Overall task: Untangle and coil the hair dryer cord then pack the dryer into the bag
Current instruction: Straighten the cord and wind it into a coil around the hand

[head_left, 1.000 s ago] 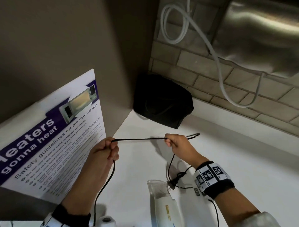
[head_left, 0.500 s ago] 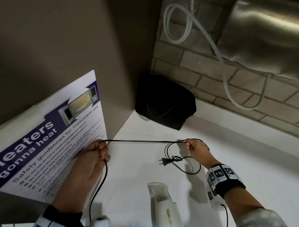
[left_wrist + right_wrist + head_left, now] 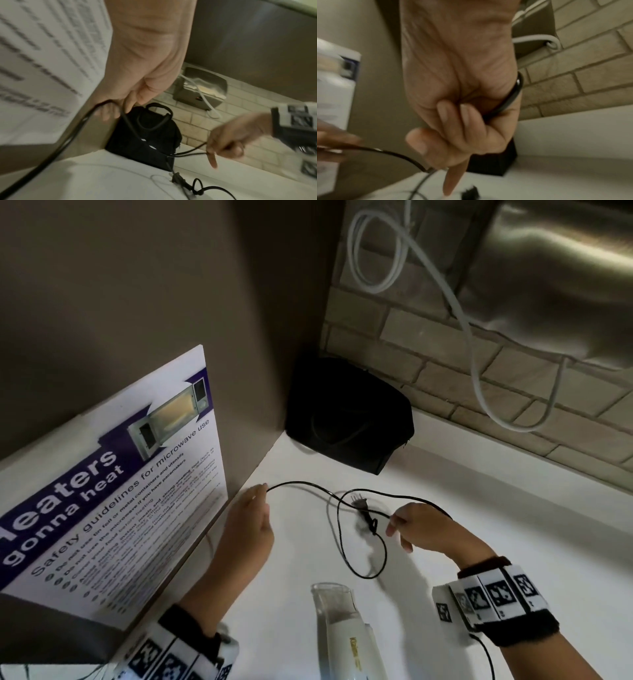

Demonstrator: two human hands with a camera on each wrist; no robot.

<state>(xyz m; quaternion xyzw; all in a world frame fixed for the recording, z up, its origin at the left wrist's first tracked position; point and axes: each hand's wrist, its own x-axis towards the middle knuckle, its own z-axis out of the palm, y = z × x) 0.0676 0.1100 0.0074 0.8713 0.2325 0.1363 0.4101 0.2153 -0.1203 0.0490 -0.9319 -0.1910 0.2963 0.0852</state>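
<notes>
A thin black cord (image 3: 301, 484) sags between my two hands above the white counter (image 3: 513, 525). My left hand (image 3: 253, 508) pinches it by the poster; in the left wrist view the cord (image 3: 126, 119) runs between its fingertips. My right hand (image 3: 407, 525) grips the cord where it loops, one finger pointing down; the right wrist view shows the cord (image 3: 513, 97) wrapped behind its curled fingers. The plug (image 3: 363, 506) hangs by a small knot in the loop. The white hair dryer (image 3: 339, 631) lies at the near edge. The black bag (image 3: 349, 419) stands in the corner.
A microwave safety poster (image 3: 113, 494) leans against the brown wall on the left. A steel dispenser (image 3: 555, 285) with a white hose (image 3: 479, 364) hangs on the brick wall above the counter's back right.
The hands have come closer together, so the taut cord now sags. The plug and its loop have swung up and to the right, near my right hand.
</notes>
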